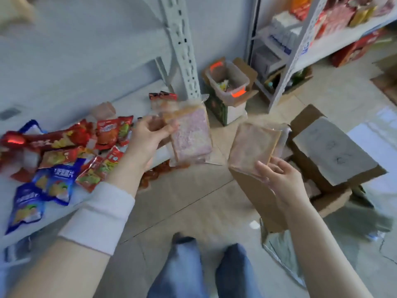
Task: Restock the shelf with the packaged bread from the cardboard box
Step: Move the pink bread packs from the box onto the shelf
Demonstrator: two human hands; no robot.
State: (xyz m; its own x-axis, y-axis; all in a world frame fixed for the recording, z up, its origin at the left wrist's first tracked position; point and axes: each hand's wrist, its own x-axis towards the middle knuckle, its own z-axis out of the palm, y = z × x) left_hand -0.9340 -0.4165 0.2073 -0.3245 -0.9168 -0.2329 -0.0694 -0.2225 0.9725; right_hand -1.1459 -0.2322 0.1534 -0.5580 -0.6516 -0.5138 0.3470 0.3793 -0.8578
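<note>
My left hand point(148, 136) grips a clear-wrapped pack of pinkish sliced bread point(190, 136) by its left edge, holding it over the right end of the white shelf point(133, 100). My right hand point(279, 179) holds a second bread pack point(251, 147) from below, above the floor between the shelf and the cardboard box point(328, 155). The box stands open at the right with its flaps up; more pinkish packs show dimly inside it.
Red and blue snack bags point(58, 160) lie heaped on the shelf's left part. A grey shelf post point(182, 50) rises behind the bread. A clear tub point(227, 80) sits on a carton beyond. Another stocked rack point(300, 39) stands at the back right. My legs point(204, 272) are below.
</note>
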